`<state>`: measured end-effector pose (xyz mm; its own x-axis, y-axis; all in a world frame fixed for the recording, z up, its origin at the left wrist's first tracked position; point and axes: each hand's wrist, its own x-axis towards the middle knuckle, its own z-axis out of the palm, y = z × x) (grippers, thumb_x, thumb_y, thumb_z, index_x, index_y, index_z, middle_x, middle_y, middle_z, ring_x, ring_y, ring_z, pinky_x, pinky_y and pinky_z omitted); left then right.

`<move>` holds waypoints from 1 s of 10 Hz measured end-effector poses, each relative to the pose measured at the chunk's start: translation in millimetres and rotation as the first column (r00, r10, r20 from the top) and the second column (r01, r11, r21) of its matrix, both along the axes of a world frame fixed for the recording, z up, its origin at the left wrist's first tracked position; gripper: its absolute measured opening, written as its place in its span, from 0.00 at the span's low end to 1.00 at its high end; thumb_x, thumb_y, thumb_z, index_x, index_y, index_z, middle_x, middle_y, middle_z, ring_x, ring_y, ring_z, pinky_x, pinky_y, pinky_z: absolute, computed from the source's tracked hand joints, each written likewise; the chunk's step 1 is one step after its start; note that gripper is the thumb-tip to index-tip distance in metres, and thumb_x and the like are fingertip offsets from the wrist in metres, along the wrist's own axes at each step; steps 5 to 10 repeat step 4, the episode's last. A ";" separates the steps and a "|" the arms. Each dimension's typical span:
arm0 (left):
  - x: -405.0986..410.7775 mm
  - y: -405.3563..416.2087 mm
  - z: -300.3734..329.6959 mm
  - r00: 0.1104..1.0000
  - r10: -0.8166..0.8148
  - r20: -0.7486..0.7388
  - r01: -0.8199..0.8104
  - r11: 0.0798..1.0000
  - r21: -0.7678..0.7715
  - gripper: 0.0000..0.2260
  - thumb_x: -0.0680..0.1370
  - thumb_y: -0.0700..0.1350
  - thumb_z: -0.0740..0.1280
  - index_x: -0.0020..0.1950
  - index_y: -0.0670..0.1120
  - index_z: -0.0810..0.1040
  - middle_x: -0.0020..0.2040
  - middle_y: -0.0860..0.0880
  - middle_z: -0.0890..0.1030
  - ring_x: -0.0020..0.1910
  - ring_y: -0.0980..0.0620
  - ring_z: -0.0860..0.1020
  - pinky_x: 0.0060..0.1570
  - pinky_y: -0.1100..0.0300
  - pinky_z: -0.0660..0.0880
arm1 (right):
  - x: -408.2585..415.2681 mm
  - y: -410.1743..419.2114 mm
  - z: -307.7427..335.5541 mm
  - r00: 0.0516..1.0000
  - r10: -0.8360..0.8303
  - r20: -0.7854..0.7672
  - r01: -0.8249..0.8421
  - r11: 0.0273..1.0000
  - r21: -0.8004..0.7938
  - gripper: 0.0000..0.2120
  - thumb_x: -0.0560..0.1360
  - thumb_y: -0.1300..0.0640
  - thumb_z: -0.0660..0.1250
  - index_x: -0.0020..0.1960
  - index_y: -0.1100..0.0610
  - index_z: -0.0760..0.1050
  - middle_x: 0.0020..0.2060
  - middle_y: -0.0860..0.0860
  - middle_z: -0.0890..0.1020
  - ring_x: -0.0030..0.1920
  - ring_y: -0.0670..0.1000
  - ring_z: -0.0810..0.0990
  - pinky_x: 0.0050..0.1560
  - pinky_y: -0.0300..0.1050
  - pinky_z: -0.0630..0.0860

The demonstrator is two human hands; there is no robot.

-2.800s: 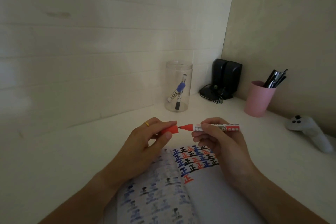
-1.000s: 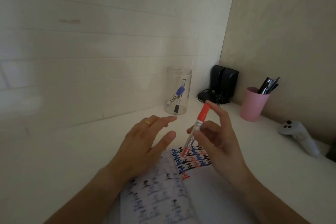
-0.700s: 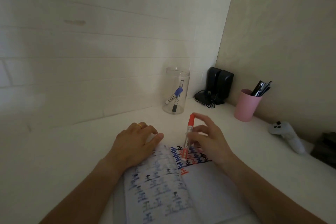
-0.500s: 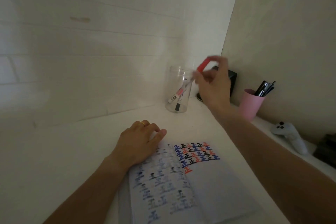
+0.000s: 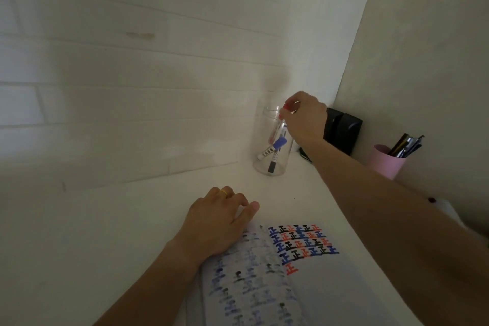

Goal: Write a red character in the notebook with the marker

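Right hand (image 5: pixel 304 119) moved to jar (image 5: pixel 272 164), pinching red marker (image 5: pixel 285 107); left hand (image 5: pixel 219 222) flat on notebook (image 5: pixel 330 286).

Pink cup (image 5: pixel 387 164) of pens stands beside black speakers (image 5: pixel 342 130).

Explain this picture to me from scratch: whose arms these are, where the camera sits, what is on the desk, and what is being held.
There is no machine here. A person wears one wide-angle camera on the head, looking forward and down, so you see their own two arms.

The left hand rests flat on the top corner of an open notebook, whose right page carries rows of black, blue and red characters.

The right hand reaches over a clear jar at the back of the white desk, pinching the red marker by its top as it goes into the jar. A blue marker and a black one already stand inside.

To the right are a black box and a pink cup of pens.
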<state>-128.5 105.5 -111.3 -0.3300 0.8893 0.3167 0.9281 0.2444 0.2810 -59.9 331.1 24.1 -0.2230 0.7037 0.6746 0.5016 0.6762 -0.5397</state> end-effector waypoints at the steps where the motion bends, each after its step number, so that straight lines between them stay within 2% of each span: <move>1: 0.4 0.1 -1.6 0.999 -0.001 -0.033 0.002 1.000 0.016 0.29 0.77 0.68 0.42 0.60 0.58 0.77 0.59 0.53 0.79 0.58 0.52 0.75 0.53 0.52 0.77 | -1.1 1.7 -8.8 0.999 -0.008 0.049 0.010 0.999 -0.043 0.07 0.77 0.56 0.68 0.49 0.56 0.85 0.44 0.52 0.88 0.42 0.50 0.85 0.41 0.40 0.77; 2: 1.6 -0.1 0.1 0.998 -0.002 -0.057 0.002 1.000 -0.006 0.30 0.76 0.68 0.42 0.61 0.58 0.77 0.60 0.53 0.78 0.59 0.52 0.74 0.55 0.51 0.76 | -0.7 -2.9 -10.2 0.997 -0.017 0.082 0.020 0.999 -0.039 0.11 0.78 0.57 0.65 0.51 0.59 0.86 0.47 0.55 0.89 0.47 0.54 0.86 0.48 0.45 0.79; 3: 0.4 -0.2 -0.4 0.999 -0.008 -0.035 0.008 1.000 0.004 0.30 0.75 0.68 0.41 0.60 0.58 0.77 0.60 0.53 0.78 0.59 0.51 0.75 0.54 0.51 0.76 | 9.7 -16.4 -6.6 0.999 -0.013 0.035 0.013 1.000 0.026 0.11 0.79 0.54 0.66 0.56 0.57 0.84 0.53 0.53 0.87 0.52 0.52 0.84 0.54 0.42 0.76; 4: -0.9 -2.6 1.8 0.999 0.025 0.029 -0.025 1.000 0.013 0.29 0.75 0.69 0.43 0.61 0.60 0.76 0.60 0.54 0.79 0.59 0.52 0.75 0.55 0.52 0.75 | 33.0 -43.3 -19.4 0.999 0.041 0.028 -0.043 0.995 0.085 0.11 0.78 0.50 0.68 0.56 0.53 0.83 0.54 0.50 0.85 0.52 0.49 0.82 0.56 0.45 0.79; 10: -0.9 -2.6 1.8 0.999 0.025 0.029 -0.025 1.000 0.013 0.29 0.75 0.69 0.43 0.61 0.60 0.76 0.60 0.54 0.79 0.59 0.52 0.75 0.55 0.52 0.75 | 33.0 -43.3 -19.4 0.999 0.041 0.028 -0.043 0.995 0.085 0.11 0.78 0.50 0.68 0.56 0.53 0.83 0.54 0.50 0.85 0.52 0.49 0.82 0.56 0.45 0.79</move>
